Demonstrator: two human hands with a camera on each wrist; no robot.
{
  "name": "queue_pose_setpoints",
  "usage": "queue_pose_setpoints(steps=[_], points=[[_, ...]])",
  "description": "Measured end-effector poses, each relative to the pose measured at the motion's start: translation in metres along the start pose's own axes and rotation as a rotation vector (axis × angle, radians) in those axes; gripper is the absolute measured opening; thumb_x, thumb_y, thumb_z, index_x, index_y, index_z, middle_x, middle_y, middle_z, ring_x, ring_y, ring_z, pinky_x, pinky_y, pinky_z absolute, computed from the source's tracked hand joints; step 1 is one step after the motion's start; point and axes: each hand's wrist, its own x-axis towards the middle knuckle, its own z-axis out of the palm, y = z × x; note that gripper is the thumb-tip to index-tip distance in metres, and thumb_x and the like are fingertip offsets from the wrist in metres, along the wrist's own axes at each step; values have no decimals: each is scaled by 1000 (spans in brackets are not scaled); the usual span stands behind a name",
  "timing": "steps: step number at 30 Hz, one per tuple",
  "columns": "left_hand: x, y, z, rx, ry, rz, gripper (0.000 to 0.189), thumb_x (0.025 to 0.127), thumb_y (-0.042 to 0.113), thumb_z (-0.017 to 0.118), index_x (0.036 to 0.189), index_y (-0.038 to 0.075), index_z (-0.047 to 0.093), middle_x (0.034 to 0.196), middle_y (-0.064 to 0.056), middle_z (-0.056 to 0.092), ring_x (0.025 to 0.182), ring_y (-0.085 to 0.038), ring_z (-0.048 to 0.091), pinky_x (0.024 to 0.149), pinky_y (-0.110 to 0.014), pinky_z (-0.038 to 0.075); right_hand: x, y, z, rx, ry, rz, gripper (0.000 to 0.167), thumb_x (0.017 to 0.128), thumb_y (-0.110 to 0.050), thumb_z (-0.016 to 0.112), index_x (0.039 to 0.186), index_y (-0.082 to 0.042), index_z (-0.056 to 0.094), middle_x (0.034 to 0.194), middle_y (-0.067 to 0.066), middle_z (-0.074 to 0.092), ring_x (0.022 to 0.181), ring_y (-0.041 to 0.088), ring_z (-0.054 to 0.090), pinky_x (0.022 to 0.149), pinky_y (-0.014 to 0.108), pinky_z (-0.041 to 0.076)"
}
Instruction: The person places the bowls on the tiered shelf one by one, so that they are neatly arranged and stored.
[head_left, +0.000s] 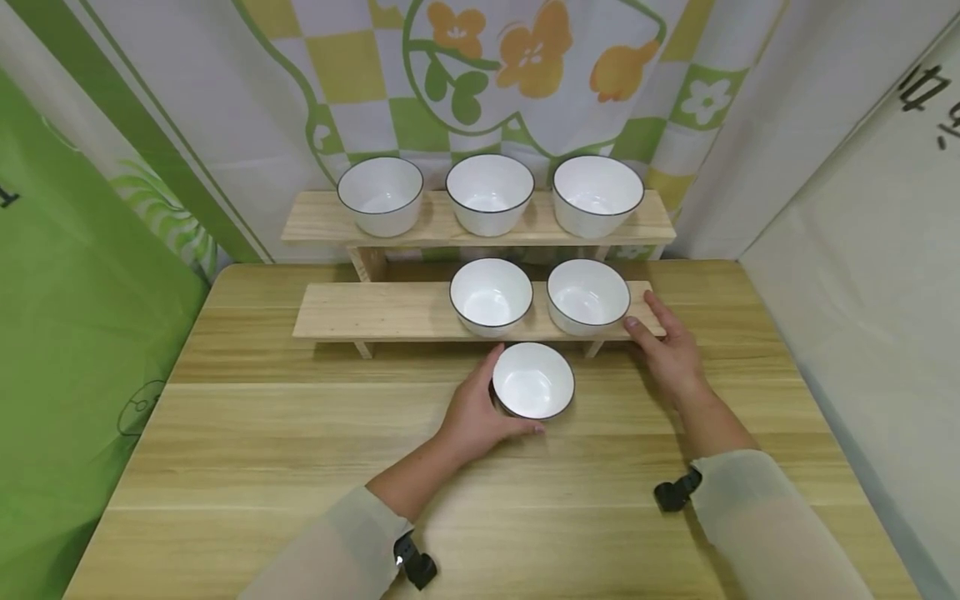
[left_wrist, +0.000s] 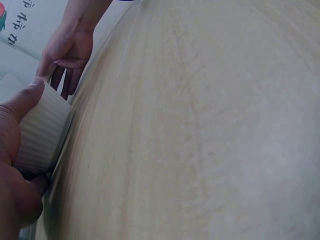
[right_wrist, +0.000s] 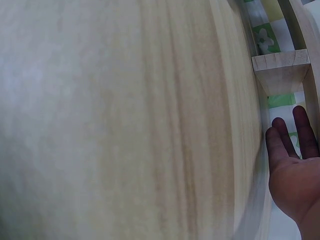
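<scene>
In the head view my left hand [head_left: 476, 412] grips a small white bowl [head_left: 534, 381] with a dark rim, in front of the low wooden shelf [head_left: 375, 310]. The left wrist view shows that bowl's ridged side [left_wrist: 45, 130] between thumb and fingers. At the shelf's right end is my right hand [head_left: 671, 354], its thumb by the front edge, close to a white bowl [head_left: 588, 293]. Several of its fingers extend straight below the shelf board in the right wrist view, with nothing seen in them. Another white bowl [head_left: 491, 293] stands left of that one on the shelf.
Behind the low shelf is a higher wooden shelf [head_left: 315, 218] bearing three like bowls: left [head_left: 380, 196], middle [head_left: 490, 196] and right [head_left: 597, 196]. Both stand on a wood-grain table [head_left: 247, 467]. A patterned curtain [head_left: 345, 67] hangs behind.
</scene>
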Motion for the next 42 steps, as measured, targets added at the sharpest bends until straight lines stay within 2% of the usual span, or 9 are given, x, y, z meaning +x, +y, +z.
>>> queue_pose_setpoints(steps=[6,15,25,31,36,42], points=[[-2,-1,-4,15,24,21,127,56,38,105,160,10,37,151,-11,54,139,-24,51,117,-41,39,1,0,1,39,-8,4,76,100,-36,71,164,-31,31,170,16,18,145,29,39,94,9,46],[-7,-5,-11,42,34,23,127,54,44,105,159,12,40,148,-10,57,137,-23,54,115,-41,42,0,0,0,-7,-7,-8,77,100,-40,70,165,-31,29,171,13,18,149,31,33,94,6,43],[-14,-7,-25,18,21,29,128,54,43,105,160,12,39,149,-8,57,136,-20,54,114,-40,43,1,0,0,10,-9,-9,76,101,-40,69,165,-31,30,169,17,22,144,29,41,93,7,45],[-18,-8,-35,17,22,15,127,54,46,104,160,14,41,150,-7,56,136,-18,54,114,-39,43,-1,-1,0,57,-16,1,76,101,-35,70,165,-30,30,170,18,17,147,30,38,95,9,46],[-20,-9,-43,-3,37,-3,126,53,42,105,159,17,42,147,-5,58,133,-16,56,113,-38,44,0,0,1,99,-24,10,77,101,-32,71,165,-30,29,171,17,14,148,31,35,96,10,46],[-24,-10,-55,-15,58,-12,125,53,39,106,159,16,43,146,-7,59,132,-20,58,111,-42,47,1,1,-1,55,-25,8,77,101,-36,70,165,-31,27,171,15,16,148,31,34,95,8,45]])
